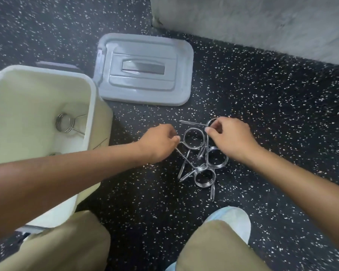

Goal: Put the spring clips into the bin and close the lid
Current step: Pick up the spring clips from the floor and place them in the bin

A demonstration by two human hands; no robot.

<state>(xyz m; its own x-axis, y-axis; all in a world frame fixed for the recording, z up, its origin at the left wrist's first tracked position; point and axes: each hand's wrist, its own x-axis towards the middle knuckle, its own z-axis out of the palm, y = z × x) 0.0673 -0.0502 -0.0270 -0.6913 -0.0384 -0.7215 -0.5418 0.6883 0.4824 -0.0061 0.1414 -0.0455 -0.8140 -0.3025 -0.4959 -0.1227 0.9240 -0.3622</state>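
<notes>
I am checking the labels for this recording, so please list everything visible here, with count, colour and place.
bin: one, cream, open, on the floor at left.
lid: one, grey, flat on the floor right of the bin, off it.
spring clip in bin: at least one, silver, on the bin bottom.
spring clips on floor: about four, silver, tangled pile at centre.
floor: black with white speckles.
wall base: pale grey, top right.
shoe: one clear, light blue-white, bottom centre.
trouser legs: two, tan, bottom.
left hand: pinching a clip's wire.
right hand: pinching a clip's ring.
</notes>
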